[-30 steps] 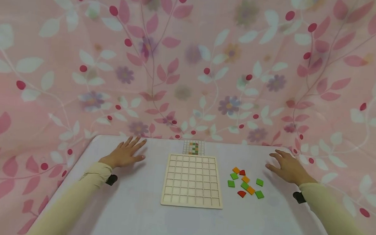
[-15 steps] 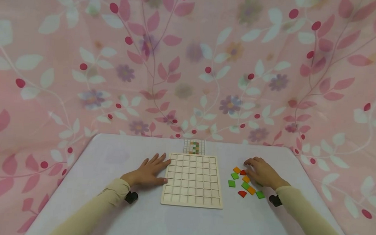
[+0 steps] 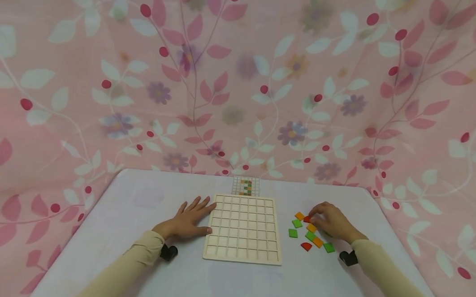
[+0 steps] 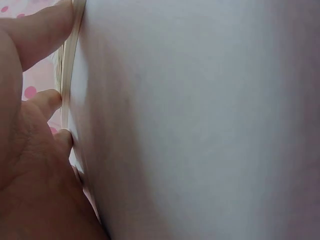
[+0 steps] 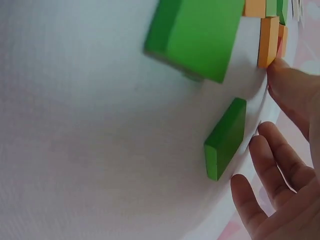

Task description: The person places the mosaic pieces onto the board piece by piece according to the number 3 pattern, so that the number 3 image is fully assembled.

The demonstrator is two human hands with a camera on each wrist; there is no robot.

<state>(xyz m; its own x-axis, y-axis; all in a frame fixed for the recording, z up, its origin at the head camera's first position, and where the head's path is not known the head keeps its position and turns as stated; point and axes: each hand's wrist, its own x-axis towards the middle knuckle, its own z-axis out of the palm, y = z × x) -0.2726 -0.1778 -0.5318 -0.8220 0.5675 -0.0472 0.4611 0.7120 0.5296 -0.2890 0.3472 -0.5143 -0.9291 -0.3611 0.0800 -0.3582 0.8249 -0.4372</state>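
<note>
My left hand (image 3: 189, 218) lies with fingers spread at the left edge of a pale wooden grid board (image 3: 243, 229). Its fingertips and thumb touch the board's side, also seen in the left wrist view. On the right, my right hand (image 3: 333, 221) pinches a red rounded tile (image 3: 307, 219) between thumb and index finger, low at the table. The other fingers (image 5: 270, 165) are loosely bent in the right wrist view, near a green tile (image 5: 227, 140) lying under the hand. An orange tile (image 3: 311, 227) is just in front of the thumb.
Several green and orange tiles lie loosely right of the board, among them a green tile (image 3: 293, 233) and an orange tile (image 3: 299, 216). Another red tile (image 3: 306, 246) is nearer. Behind the board is a pattern card (image 3: 246, 186); a floral curtain (image 3: 240, 99) hangs beyond the table.
My left hand has moved right from the bare table to the board's edge. My right hand has moved left over the tiles, its fingers coming down onto the far red tile.
</note>
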